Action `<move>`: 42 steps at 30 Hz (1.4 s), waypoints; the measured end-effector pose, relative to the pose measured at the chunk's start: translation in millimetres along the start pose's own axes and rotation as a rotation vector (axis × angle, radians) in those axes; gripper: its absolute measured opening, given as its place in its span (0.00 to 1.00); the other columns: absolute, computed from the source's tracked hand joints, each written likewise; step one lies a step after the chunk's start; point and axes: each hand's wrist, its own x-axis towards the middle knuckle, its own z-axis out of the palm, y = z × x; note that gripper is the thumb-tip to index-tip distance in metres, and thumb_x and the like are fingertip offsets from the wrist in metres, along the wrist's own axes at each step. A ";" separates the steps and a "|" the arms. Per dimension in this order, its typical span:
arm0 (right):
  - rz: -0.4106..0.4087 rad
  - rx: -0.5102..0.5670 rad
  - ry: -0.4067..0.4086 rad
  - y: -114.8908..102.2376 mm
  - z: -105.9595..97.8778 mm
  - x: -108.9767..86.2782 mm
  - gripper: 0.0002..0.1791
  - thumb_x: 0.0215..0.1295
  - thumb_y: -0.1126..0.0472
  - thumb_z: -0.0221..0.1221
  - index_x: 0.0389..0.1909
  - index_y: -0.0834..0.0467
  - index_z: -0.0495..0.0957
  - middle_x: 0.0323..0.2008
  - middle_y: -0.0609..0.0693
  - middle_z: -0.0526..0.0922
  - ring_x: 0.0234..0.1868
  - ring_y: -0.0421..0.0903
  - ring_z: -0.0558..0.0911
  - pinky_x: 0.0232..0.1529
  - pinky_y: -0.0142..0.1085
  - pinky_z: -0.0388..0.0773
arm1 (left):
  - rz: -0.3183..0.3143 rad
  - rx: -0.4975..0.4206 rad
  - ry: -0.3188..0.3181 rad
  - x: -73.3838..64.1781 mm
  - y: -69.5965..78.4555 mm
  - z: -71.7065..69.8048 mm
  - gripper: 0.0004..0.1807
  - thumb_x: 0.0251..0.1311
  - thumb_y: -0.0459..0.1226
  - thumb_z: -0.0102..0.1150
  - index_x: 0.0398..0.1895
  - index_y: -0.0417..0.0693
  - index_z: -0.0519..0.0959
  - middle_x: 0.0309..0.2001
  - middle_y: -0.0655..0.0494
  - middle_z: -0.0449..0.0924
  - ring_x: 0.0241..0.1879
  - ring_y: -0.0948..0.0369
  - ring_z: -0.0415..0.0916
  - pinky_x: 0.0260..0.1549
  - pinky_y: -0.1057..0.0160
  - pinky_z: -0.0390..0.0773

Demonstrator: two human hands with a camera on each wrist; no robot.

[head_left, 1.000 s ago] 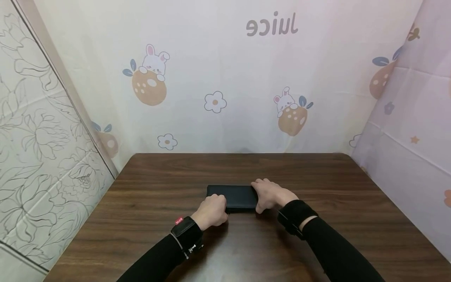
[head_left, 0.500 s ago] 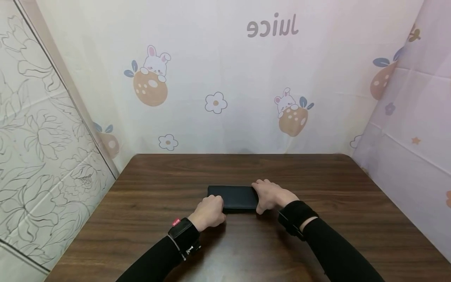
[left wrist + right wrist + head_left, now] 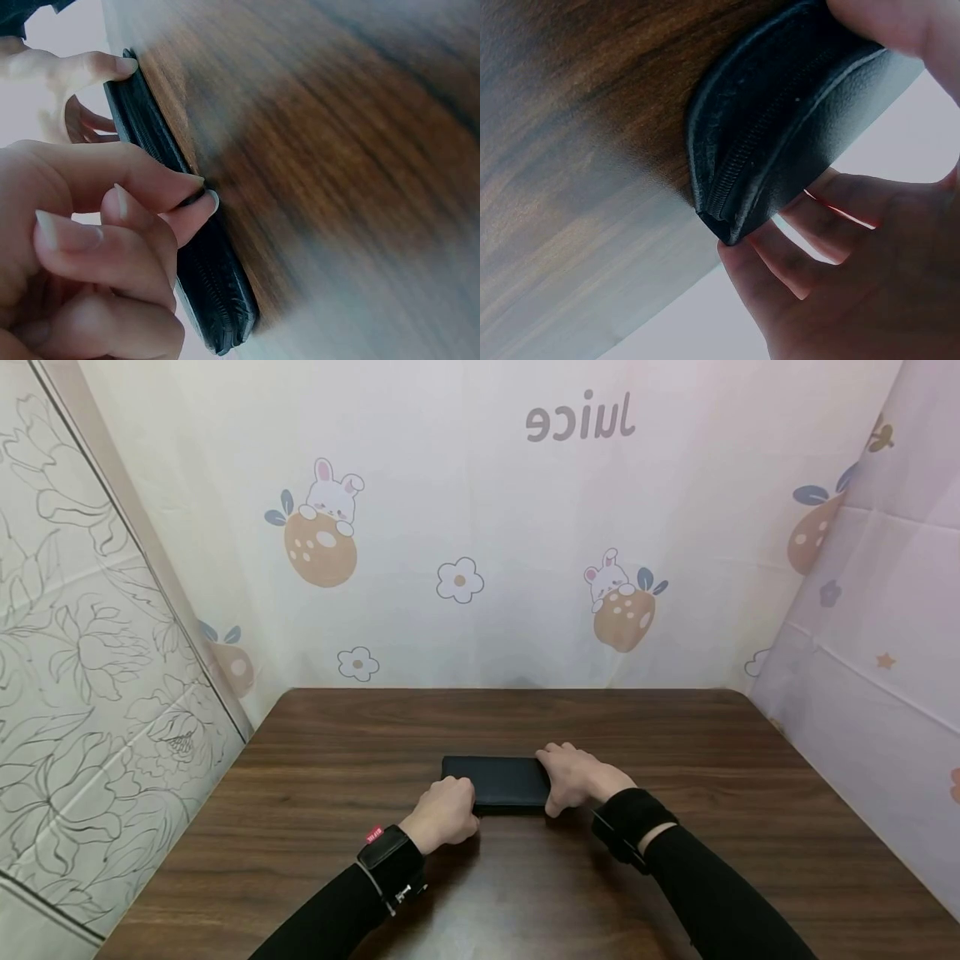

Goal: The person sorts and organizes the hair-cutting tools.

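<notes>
A black zip-around wallet [image 3: 512, 783] lies flat on the brown table. Its zipper [image 3: 742, 161] runs along the edge, with the teeth visible in the right wrist view. My left hand [image 3: 442, 812] is at the wallet's near long side, thumb and forefinger pinching what looks like the zipper pull [image 3: 193, 198]; most of the pull is hidden between the fingertips. The other left fingers are curled in. At the right end, my right hand [image 3: 576, 775] grips the wallet, thumb on the near side and fingers around the far corner.
The wood-grain table [image 3: 360, 727] reaches back to a pale curtain [image 3: 405, 485] printed with rabbits and fruit. A flower-patterned panel [image 3: 97, 635] stands along the left, and more printed cloth [image 3: 870, 635] hangs on the right. Both wrists wear black straps [image 3: 633, 827].
My left hand has slid slightly left along the wallet's near edge, mostly in the first half second. The wallet and my right hand stay nearly still.
</notes>
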 end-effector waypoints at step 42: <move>-0.008 0.020 0.026 0.4 1.0 -0.5 0.49 0.51 0.58 0.75 0.72 0.66 0.64 0.69 0.63 0.67 0.68 0.64 0.66 0.64 0.57 0.67 | -0.029 0.025 0.038 -7.5 -8.5 -1.9 0.24 0.60 0.25 0.59 0.16 0.52 0.58 0.15 0.61 0.46 0.15 0.63 0.44 0.18 0.62 0.49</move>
